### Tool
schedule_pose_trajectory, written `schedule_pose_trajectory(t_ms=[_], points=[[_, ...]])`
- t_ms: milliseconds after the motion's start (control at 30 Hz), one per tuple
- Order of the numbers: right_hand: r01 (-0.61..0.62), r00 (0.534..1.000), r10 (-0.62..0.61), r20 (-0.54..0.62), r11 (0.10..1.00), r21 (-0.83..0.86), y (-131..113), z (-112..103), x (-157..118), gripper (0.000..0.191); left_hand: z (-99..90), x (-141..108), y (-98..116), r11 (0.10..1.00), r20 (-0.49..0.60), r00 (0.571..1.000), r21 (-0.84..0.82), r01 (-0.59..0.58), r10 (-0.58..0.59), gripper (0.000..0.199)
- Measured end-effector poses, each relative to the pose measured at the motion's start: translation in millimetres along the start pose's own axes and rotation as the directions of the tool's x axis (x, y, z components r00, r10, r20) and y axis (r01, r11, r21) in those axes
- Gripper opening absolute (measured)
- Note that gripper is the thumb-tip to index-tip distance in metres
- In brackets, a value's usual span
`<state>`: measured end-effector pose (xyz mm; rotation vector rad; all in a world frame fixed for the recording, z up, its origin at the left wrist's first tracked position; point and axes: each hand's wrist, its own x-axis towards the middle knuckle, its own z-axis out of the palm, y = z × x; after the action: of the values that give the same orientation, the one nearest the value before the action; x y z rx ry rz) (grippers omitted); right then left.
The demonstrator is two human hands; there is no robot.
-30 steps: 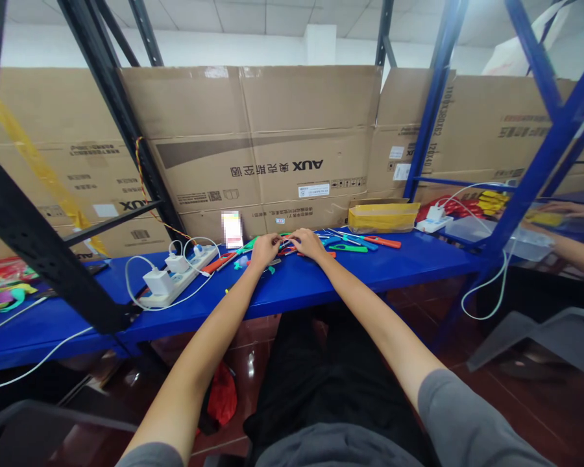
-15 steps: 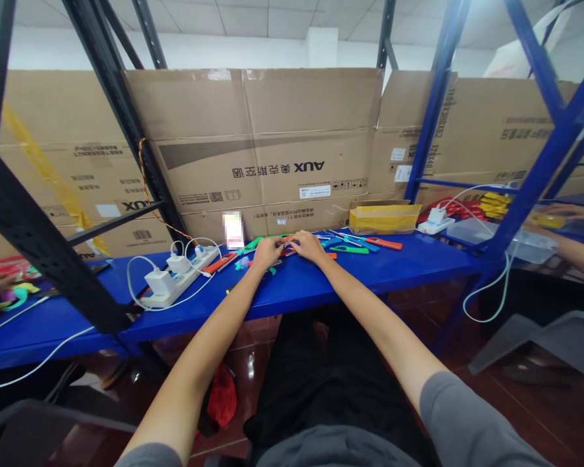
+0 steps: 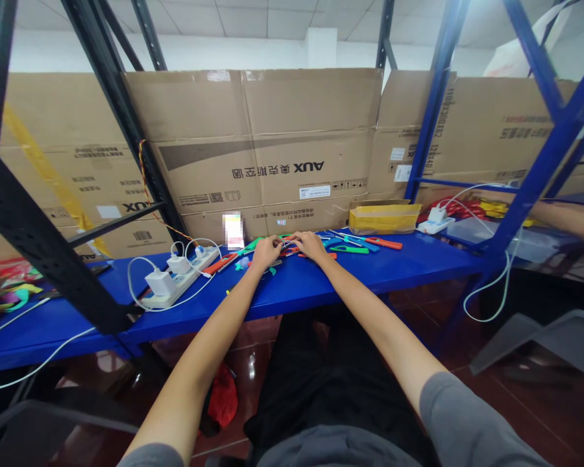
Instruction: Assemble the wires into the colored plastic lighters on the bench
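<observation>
Over the middle of the blue table [image 3: 384, 269], my left hand [image 3: 267, 253] is closed, its fingertips pinched together. Facing it is my right hand [image 3: 309, 246], closed too, with bent fingers. The small thing or things between the fingertips are too small to make out. Around the hands lie several long-stemmed tools that look like stick lighters: an orange one [image 3: 220, 264] to the left, a green one [image 3: 349, 250] and another orange one [image 3: 388, 244] to the right. Blue handles with thin metal stems lie behind my right hand. Small turquoise and purple pieces [image 3: 243, 263] rest beside my left hand.
A white power strip [image 3: 175, 285] with chargers and cables stands left. A blurred-out phone-like screen [image 3: 233, 231] leans on the cardboard [image 3: 272, 117] at the back. A yellow-fronted box [image 3: 383, 219] stands at the right. Black and blue rack posts flank the table; co-workers' arms show at both sides.
My hands stay in nearly the same place, with small shifts of the fingers. At the far right, a co-worker's arm has moved.
</observation>
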<state>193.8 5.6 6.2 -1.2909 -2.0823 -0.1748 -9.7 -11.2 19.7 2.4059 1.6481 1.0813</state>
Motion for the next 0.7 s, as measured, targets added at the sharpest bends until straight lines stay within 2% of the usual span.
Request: schedule_pose_trajectory(t_ms=[333,500,700], points=[[-0.017,0.999,0.016,-0.040,1.000,-0.011,-3.0,-1.8,-1.0,0.012,-0.2,1.2,-1.6,1.000,0.005,1.000,0.021,0.011,-0.011,0.033],[-0.025,0.998,0.023,-0.060,0.999,-0.034,-0.9,0.4,0.6,0.014,-1.5,1.7,-4.6,1.000,-0.044,0.999,-0.017,0.010,-0.010,0.026],[-0.034,0.999,0.032,-0.041,0.999,-0.040,0.3,1.3,0.6,0.014,-2.7,2.2,-8.8,0.995,-0.082,0.991,-0.019,0.101,-0.102,0.014]])
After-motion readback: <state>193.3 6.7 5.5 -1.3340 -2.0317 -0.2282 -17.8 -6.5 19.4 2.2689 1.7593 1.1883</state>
